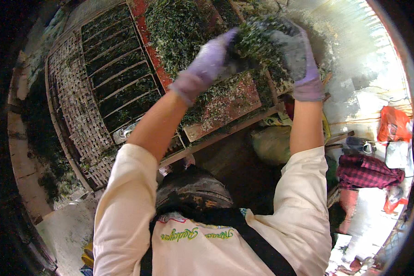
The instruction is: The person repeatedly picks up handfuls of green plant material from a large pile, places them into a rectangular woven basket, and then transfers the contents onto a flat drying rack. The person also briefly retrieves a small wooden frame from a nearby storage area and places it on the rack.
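A clump of small-leaved green plant material is pressed between my two gloved hands above a heap of the same greenery. My left hand, in a purple glove with a dark palm, grips the clump's left side; motion blurs its fingers. On the other side my right hand, in a matching glove with a grey palm, has its fingers around the clump. Below them, leaf bits are scattered over a reddish board edged by a wooden rail.
To the left stand a slatted frame over dark greenery and a woven bamboo panel. A stuffed sack sits under the rail. Along the stained wall are a red plastic bag and checked cloth.
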